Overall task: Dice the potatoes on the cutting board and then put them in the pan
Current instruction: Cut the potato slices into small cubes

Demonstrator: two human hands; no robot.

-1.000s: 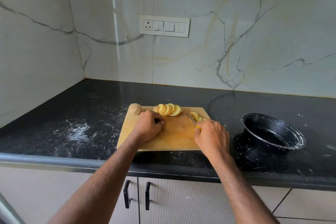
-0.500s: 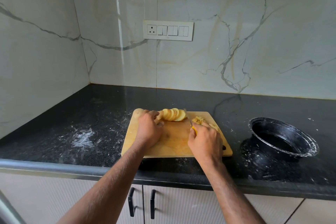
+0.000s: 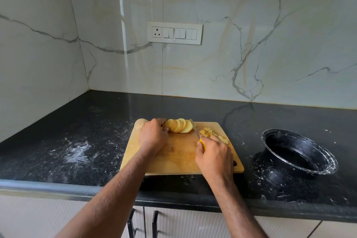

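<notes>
A wooden cutting board [image 3: 179, 158] lies on the black counter. At its far edge a row of pale round potato slices [image 3: 179, 126] leans together. My left hand [image 3: 153, 137] holds the left end of that row. A whole unpeeled potato [image 3: 140, 123] sits just left of the hand, at the board's far left corner. My right hand [image 3: 214, 155] grips a yellow-handled knife [image 3: 195, 128], its blade standing just right of the slices. A small heap of diced potato [image 3: 211, 134] lies beyond my right hand. The black pan [image 3: 299, 152] stands to the right of the board, nothing visible inside.
The black counter [image 3: 81, 141] is smeared with white flecks left of the board and around the pan. Marble walls close in the back and the left. A switch plate [image 3: 174, 33] is on the back wall. Cabinet door handles [image 3: 143, 224] show below the counter's front edge.
My left hand has reached up the board from its middle to the left end of the slice row. The knife blade has come closer to the slices.
</notes>
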